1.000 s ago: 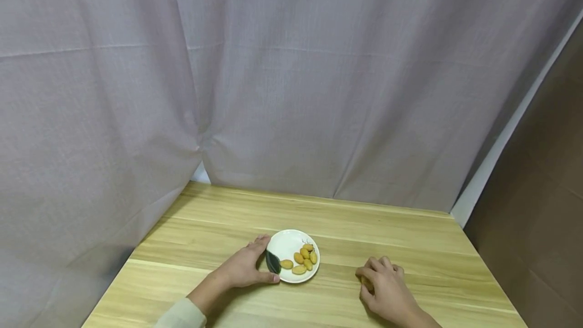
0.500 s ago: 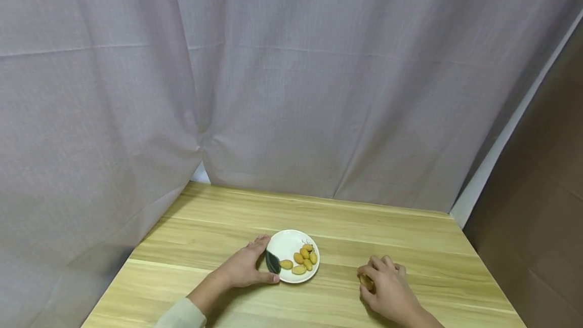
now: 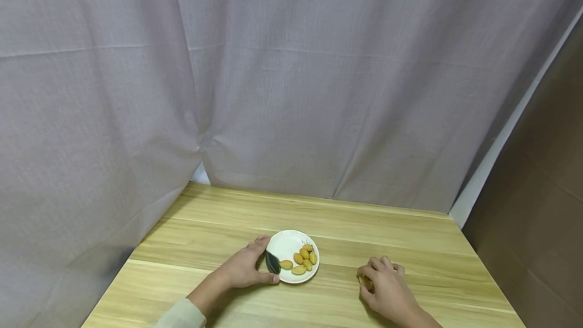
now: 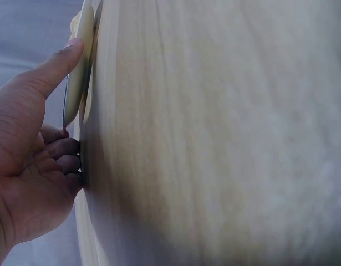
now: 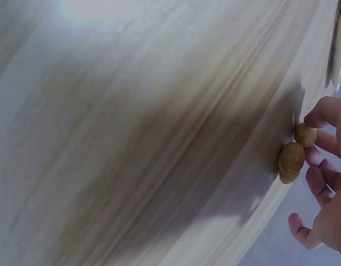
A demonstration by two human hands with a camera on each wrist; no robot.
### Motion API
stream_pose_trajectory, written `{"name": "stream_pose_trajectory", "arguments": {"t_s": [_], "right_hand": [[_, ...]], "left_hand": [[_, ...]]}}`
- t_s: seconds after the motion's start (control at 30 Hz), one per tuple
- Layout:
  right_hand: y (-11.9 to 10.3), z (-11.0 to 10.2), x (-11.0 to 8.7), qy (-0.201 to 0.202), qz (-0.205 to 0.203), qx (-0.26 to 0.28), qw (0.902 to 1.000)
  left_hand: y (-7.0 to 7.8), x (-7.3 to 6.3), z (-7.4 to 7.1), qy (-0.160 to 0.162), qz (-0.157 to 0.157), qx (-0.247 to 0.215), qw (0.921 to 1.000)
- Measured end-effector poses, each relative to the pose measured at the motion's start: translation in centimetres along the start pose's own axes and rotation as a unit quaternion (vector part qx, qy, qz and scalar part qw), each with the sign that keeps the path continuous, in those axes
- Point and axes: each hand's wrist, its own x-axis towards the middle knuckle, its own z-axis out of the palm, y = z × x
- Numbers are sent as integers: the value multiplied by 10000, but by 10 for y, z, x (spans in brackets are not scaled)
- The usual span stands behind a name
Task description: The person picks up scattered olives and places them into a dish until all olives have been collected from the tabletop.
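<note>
A small white plate (image 3: 286, 243) lies on the table with several oval yellow-orange fruits (image 3: 304, 253) on its right and front parts. At its left edge is a dark green leaf shape (image 3: 273, 262). My left hand (image 3: 246, 265) holds the plate by its left side, thumb at the front rim; the left wrist view shows the thumb on the plate's edge (image 4: 77, 88). To the right of the plate, my right hand (image 3: 388, 288) pinches a small oval fruit (image 5: 305, 134) low over the wood. In the right wrist view a second fruit (image 5: 291, 162) lies against it.
The wooden table (image 3: 328, 216) runs back to a grey curtain (image 3: 291, 115), which also hangs along the left side. A brown panel (image 3: 533, 206) stands beyond the table's right edge.
My right hand has shifted very slightly right over the last second, and more of the fruit under its fingers shows. The left hand and the plate stay in place.
</note>
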Motion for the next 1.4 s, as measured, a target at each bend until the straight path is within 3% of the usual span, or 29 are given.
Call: {"name": "stream_pose_trajectory", "arguments": {"t_s": [0.2,0.5,1.4], "right_hand": [[-4,0,3,332,-41,93,9994],[-13,-1,10,1092,-447,89,9930],[-52,-6,43,1385,-879,446,9854]], "left_hand": [[1,-1,0,-12,-14,0,10000],[1,-1,0,11,-30,20,10000],[2,-1,0,1,-33,1,10000]]}}
